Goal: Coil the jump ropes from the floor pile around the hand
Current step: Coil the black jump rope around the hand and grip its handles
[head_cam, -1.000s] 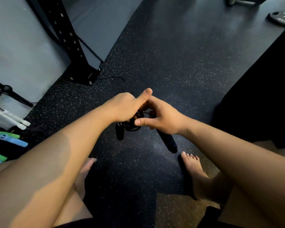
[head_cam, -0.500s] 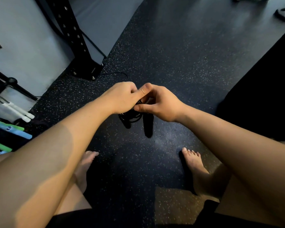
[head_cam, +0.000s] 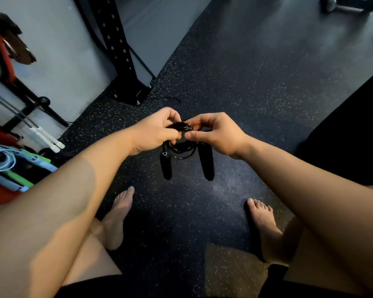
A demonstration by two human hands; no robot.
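A black jump rope (head_cam: 181,150) is gathered into a small coil held up over the speckled floor. My left hand (head_cam: 154,131) grips the left side of the coil with curled fingers. My right hand (head_cam: 214,132) pinches the top right of the coil between thumb and fingers. Two black handles hang straight down from the coil, the left handle (head_cam: 166,166) and the right handle (head_cam: 206,162). Part of the coil is hidden inside both hands.
A black rack post (head_cam: 125,61) is bolted to the floor at upper left. More jump ropes in blue, green and white (head_cam: 19,160) lie at the left edge. A thin black cord (head_cam: 170,99) lies near the post base. My bare feet (head_cam: 116,216) stand below.
Both hands have shifted on the coil and moved slightly apart, baring its top. The two handles now hang side by side; a second ago the right one pointed obliquely.
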